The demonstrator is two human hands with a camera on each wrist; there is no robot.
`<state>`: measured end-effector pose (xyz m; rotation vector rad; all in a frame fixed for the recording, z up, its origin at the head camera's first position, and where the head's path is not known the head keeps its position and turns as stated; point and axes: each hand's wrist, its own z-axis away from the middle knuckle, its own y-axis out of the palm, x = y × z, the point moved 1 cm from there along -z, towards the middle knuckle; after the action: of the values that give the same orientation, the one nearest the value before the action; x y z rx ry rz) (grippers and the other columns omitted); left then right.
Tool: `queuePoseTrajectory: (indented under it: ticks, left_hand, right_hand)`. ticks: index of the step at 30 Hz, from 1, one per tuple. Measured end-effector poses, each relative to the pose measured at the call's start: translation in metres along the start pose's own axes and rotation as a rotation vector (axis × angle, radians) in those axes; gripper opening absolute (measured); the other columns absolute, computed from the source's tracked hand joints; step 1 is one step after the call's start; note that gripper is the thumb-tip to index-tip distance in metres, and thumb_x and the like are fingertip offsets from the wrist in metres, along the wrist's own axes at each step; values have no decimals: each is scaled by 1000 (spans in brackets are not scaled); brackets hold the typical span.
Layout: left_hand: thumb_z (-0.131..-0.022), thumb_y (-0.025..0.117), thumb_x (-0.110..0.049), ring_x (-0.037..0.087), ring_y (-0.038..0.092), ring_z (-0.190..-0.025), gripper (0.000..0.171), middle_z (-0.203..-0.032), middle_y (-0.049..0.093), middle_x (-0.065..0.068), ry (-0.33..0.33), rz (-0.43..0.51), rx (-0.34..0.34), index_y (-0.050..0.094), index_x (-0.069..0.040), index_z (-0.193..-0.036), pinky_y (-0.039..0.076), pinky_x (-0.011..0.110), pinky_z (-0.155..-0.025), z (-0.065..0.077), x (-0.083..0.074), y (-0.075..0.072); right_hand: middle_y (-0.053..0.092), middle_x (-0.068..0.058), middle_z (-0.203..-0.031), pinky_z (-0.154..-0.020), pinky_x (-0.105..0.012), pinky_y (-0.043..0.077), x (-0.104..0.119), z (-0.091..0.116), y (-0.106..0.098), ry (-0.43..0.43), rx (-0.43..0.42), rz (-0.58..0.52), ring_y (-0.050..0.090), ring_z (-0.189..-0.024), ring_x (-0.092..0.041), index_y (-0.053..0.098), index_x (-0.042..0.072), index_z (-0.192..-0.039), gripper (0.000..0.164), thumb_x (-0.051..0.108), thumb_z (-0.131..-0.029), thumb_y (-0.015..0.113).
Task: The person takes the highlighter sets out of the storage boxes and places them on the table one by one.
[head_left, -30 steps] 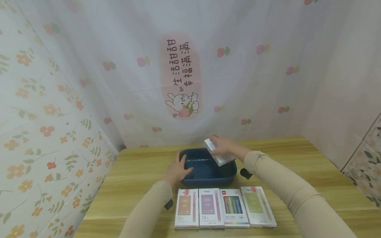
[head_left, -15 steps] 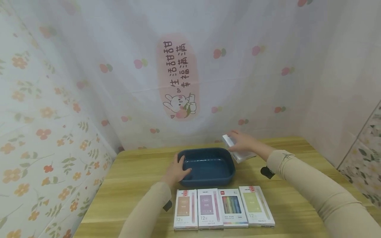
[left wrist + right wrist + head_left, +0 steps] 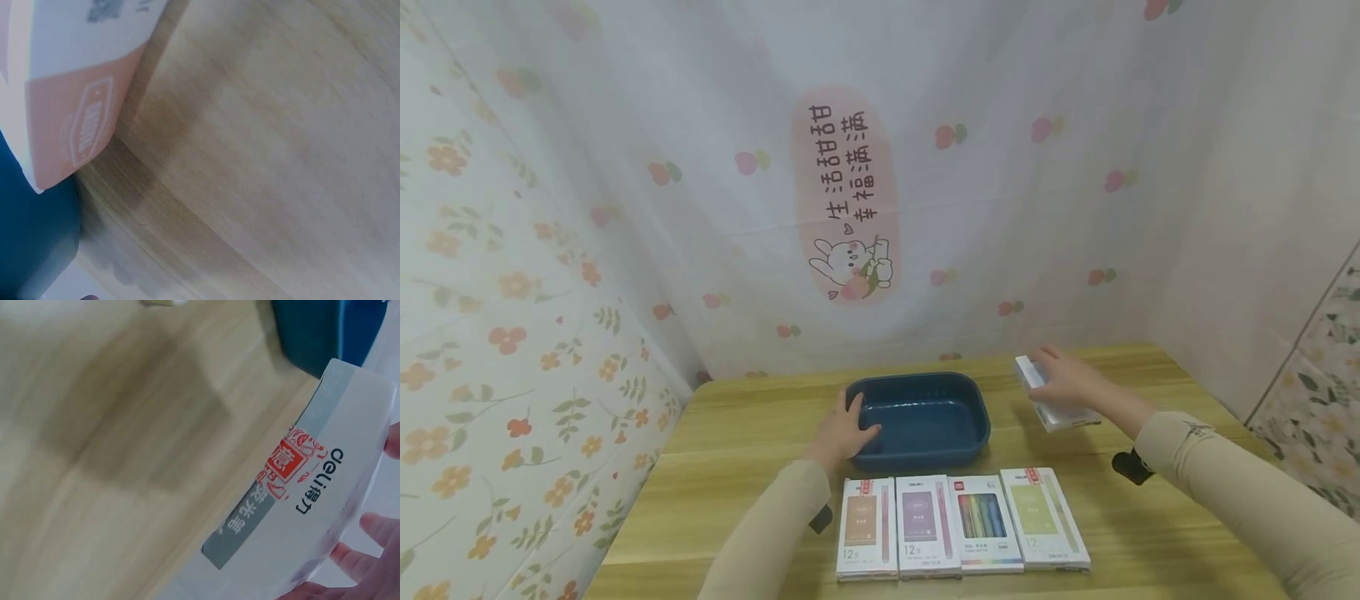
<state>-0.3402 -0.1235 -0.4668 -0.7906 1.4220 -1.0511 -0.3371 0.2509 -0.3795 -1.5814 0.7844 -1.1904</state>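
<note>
A dark blue basin (image 3: 925,457) stands on the table, with my left hand (image 3: 841,433) at its left side, gripping the rim with the thumb inside. To the right of the basin, my right hand (image 3: 1063,385) holds a white highlighter box (image 3: 1036,392) above the tabletop, tilted. In the right wrist view this highlighter box (image 3: 325,481) carries a red sticker and "deli" lettering, and fingers (image 3: 375,569) lie along its far side. The left wrist view shows the basin (image 3: 37,231) beside the orange-ended corner of another box (image 3: 81,119).
A front row holds an orange-labelled box (image 3: 861,529), a purple-labelled box (image 3: 925,529), a windowed box of coloured highlighters (image 3: 985,525) and a yellow-green-labelled box (image 3: 1041,521). The wooden table (image 3: 722,467) meets a printed curtain (image 3: 985,208) behind.
My right hand has carried the highlighter box from above the basin out to the right, then lower toward the table. My left hand has stayed on the basin's rim.
</note>
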Motion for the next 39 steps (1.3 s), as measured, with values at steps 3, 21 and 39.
queuePoseTrajectory:
  ticks: [3,21,39]
  left_hand:
    - [-87,54,-49,45,41,-121,77,-151,6,21,3,-1,-1,24,-10,-145,38,52,-95,0,0,-1]
    - [-87,53,-48,46,45,-116,76,-150,6,23,12,-12,6,24,-9,-145,40,52,-93,3,-3,-4]
    - [-87,54,-47,47,46,-115,76,-150,7,24,13,-1,0,24,-8,-145,40,53,-93,2,-2,-3]
  right_hand:
    - [30,-30,-136,-60,-35,45,-10,12,5,17,-1,-7,52,-93,-39,35,-3,-135,71,31,-80,63]
    - [30,-41,-126,-67,-60,44,-48,88,63,141,-33,25,47,-97,-59,42,-7,-128,72,33,-74,69]
    - [29,-44,-123,-51,-36,43,-39,114,79,148,35,14,55,-79,-43,43,-8,-128,75,36,-73,70]
